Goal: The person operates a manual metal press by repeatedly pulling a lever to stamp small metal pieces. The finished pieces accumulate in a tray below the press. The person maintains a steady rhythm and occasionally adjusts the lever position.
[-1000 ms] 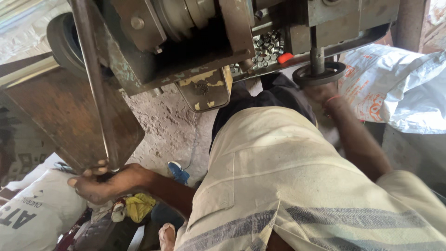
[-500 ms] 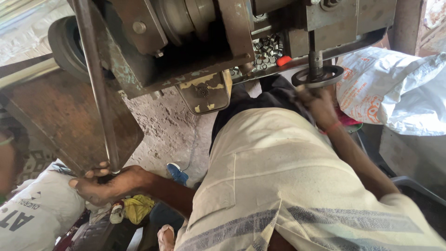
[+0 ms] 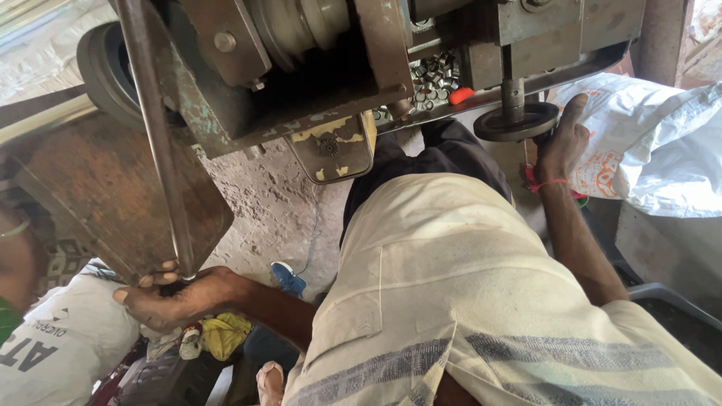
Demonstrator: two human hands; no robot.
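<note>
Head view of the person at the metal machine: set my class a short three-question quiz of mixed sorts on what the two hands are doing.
1. True or false: the left hand grips the lower end of the long metal lever.
2. The right hand is at: A) white sack B) small round handwheel C) yellow cloth.
3. Fill in: around the right wrist is a thin ____ band.

Key: 1 true; 2 B; 3 orange.

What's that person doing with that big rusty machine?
A person is bent close to a worn metal machine. The left hand is wrapped around the bottom end of a long metal lever rod. The right hand rests against a small round handwheel under the machine. Small metal rings are piled in the machine just above it.
</note>
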